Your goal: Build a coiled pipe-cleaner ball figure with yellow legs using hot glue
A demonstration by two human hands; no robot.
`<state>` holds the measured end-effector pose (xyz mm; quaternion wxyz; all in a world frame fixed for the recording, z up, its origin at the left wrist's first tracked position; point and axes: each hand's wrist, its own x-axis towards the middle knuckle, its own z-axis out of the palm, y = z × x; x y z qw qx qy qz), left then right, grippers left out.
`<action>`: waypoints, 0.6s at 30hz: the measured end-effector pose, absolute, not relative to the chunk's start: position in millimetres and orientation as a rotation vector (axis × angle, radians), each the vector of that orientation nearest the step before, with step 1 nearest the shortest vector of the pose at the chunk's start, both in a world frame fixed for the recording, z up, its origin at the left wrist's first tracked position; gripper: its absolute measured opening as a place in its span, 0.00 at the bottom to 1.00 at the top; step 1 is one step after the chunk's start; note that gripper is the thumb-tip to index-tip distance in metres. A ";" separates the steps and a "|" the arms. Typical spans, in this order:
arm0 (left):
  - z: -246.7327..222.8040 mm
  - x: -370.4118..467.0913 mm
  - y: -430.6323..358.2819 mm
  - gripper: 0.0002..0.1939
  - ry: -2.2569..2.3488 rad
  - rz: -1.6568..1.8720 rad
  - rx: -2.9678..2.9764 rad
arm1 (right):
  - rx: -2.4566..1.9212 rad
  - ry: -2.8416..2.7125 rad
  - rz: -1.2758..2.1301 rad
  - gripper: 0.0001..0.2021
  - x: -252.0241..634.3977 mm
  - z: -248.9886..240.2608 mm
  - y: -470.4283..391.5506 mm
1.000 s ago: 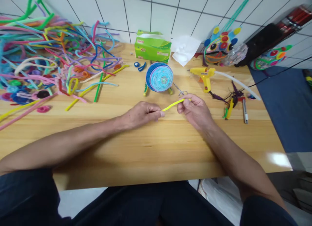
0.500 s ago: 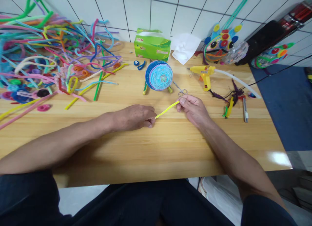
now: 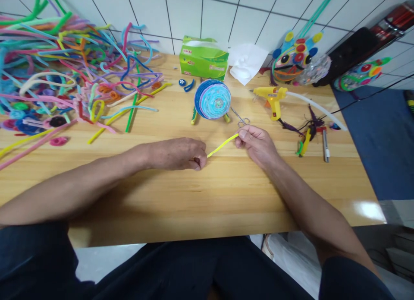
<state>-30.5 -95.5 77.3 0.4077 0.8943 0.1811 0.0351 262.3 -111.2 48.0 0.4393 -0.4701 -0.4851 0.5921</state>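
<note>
A short yellow pipe cleaner stretches between my two hands above the table, slanting up to the right with a slight bend. My left hand pinches its lower end, the fingertips curled under and partly hidden. At the upper end, my right hand grips it between thumb and fingers. Just beyond stands a round craft piece wound in blue, purple and light-blue coils, with yellow-green legs. A small pair of scissors lies between this piece and my right hand.
Loose pipe cleaners heap up at left. A green tissue pack stands by the tiled wall. To the right are a yellow glue gun with a glue stick, a utility knife, a decorated craft figure and a dark cylinder.
Both hands keep their hold on the yellow pipe cleaner and have barely moved. The view has shifted very slightly.
</note>
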 end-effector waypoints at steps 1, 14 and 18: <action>78.2 -30.5 -96.2 0.11 0.453 0.095 2.253 | -1.170 -1.210 1.468 0.30 262.5 47.6 -111.1; 67.9 -34.0 -85.0 0.11 0.408 0.123 2.192 | -1.169 -1.222 1.477 0.30 263.5 44.5 -109.7; 68.9 -33.0 -87.3 0.11 0.404 0.120 2.222 | -1.155 -1.192 1.494 0.30 264.7 45.2 -109.5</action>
